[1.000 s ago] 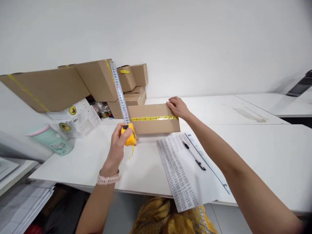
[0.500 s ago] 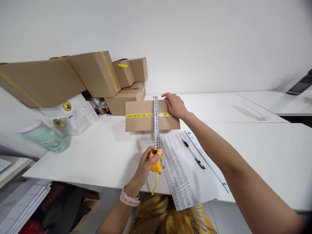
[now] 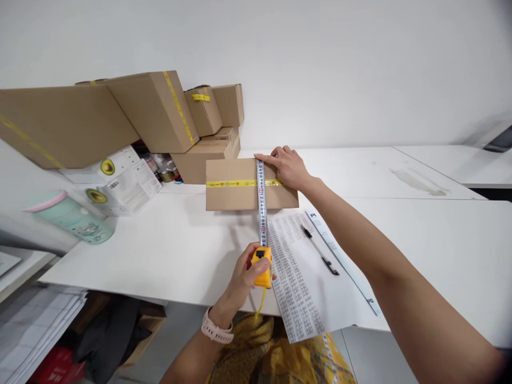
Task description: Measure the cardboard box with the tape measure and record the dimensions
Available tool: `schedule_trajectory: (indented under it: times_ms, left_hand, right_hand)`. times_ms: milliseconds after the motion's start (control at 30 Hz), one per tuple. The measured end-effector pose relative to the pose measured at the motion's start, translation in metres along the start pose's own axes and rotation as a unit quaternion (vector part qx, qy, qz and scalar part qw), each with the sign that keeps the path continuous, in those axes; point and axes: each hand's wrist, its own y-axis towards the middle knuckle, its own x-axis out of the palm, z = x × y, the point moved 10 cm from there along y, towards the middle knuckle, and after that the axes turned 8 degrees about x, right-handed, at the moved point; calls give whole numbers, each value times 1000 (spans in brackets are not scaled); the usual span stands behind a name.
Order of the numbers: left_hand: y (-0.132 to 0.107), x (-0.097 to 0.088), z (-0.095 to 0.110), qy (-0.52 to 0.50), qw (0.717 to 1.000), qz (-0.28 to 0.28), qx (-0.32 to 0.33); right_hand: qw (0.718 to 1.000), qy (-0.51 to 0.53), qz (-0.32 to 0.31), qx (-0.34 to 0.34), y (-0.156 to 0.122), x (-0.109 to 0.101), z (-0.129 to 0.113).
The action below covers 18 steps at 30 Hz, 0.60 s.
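Observation:
A cardboard box with yellow printed tape lies on the white table in front of me. My left hand is wrapped around the yellow case of a tape measure, its thumb on the front. The silver blade is pulled out and runs away from me across the box top. My right hand rests over the box's far right part, with one finger reaching to the blade's end at the far edge and holding it there. The other fingers are bent, their tips partly hidden.
A printed sheet with a pen and a pale blue strip lies right of the tape measure. Stacked cartons, an avocado-printed box and a mint tumbler stand left. The table's front edge is close to me.
The blade has shifted right along the box. My right hand's finger has moved left onto the blade's end. My left hand has moved slightly right with the tape measure.

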Motion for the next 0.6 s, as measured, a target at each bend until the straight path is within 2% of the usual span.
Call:
schedule_trajectory:
  times_ms: [167, 400, 600]
  left_hand:
    - [5, -2, -2, 35, 999, -13, 19]
    - [5, -17, -10, 45, 999, -25, 10]
    - [2, -14, -7, 57, 998, -31, 25]
  right_hand:
    - [1000, -5, 10, -2, -3, -3, -3]
    - [1000, -2, 23, -16, -9, -4, -6]
    - [999, -6, 38, -18, -14, -5, -8]
